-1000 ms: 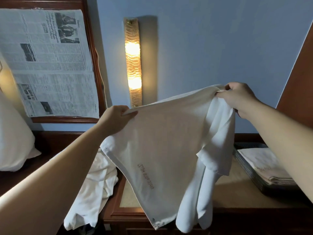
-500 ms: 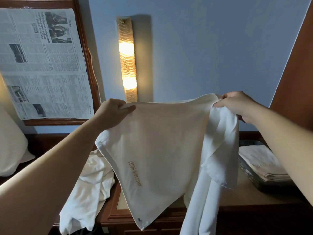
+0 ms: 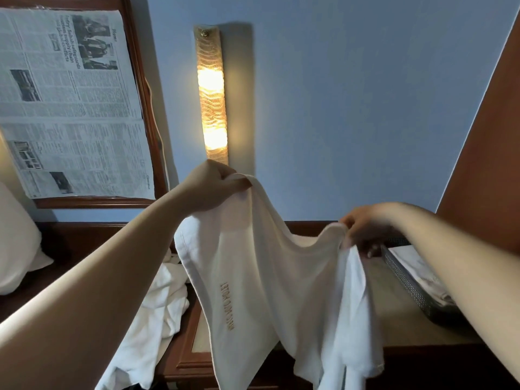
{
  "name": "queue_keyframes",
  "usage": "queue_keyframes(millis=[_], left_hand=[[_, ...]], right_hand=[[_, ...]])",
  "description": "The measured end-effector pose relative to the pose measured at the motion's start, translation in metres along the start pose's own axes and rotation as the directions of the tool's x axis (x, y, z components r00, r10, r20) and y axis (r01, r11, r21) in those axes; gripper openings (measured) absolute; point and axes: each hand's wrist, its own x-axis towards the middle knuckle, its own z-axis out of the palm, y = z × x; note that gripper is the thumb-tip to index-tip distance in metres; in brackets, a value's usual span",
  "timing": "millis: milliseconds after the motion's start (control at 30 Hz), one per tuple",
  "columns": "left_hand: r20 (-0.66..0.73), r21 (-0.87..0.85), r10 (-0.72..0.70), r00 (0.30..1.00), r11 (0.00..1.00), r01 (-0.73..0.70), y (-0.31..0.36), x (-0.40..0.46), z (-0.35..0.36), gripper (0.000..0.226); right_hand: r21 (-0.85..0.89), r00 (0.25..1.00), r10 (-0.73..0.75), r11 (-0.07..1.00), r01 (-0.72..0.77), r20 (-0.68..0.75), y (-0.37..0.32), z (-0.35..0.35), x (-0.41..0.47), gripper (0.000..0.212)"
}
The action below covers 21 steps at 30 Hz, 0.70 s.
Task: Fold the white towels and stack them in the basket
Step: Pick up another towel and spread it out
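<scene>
A white towel [image 3: 270,280] with gold stitched lettering hangs in the air between my hands, above a wooden table [image 3: 399,311]. My left hand [image 3: 208,187] pinches its upper left corner, raised high. My right hand [image 3: 363,229] grips the top edge lower down on the right, and the edge sags between the two. A dark mesh basket [image 3: 408,285] stands on the table at the right, partly behind my right forearm, with a folded white towel [image 3: 422,271] in it. More crumpled white towels [image 3: 152,316] lie at the table's left side.
A lit wall lamp [image 3: 211,94] hangs on the blue wall straight ahead. A wooden frame covered with newspaper [image 3: 70,102] is at the upper left, a white pillow [image 3: 17,243] at the far left, and a brown wooden panel [image 3: 489,153] at the right.
My right hand has dropped lower and the left has risen, so the towel's top edge now slopes down to the right and sags. The towel has swung right.
</scene>
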Motion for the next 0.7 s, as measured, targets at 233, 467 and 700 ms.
queue_keyframes(millis=[233,467,700], left_hand=[[-0.004,-0.008,0.069,0.998,0.998,-0.069,0.021,0.01,0.01,0.03],[-0.011,0.131,0.114,0.993,0.985,-0.112,0.025,0.019,0.023,0.031],[0.118,0.054,-0.083,0.99,0.996,0.077,0.016,0.025,0.029,0.018]], right_hand=[[-0.219,0.998,-0.054,0.974,0.057,0.022,-0.014,0.033,0.019,0.016],[0.279,0.941,-0.289,0.902,0.329,-0.175,-0.032,0.035,0.029,0.035],[0.449,0.87,-0.262,0.773,0.448,-0.417,-0.048,0.02,0.037,0.015]])
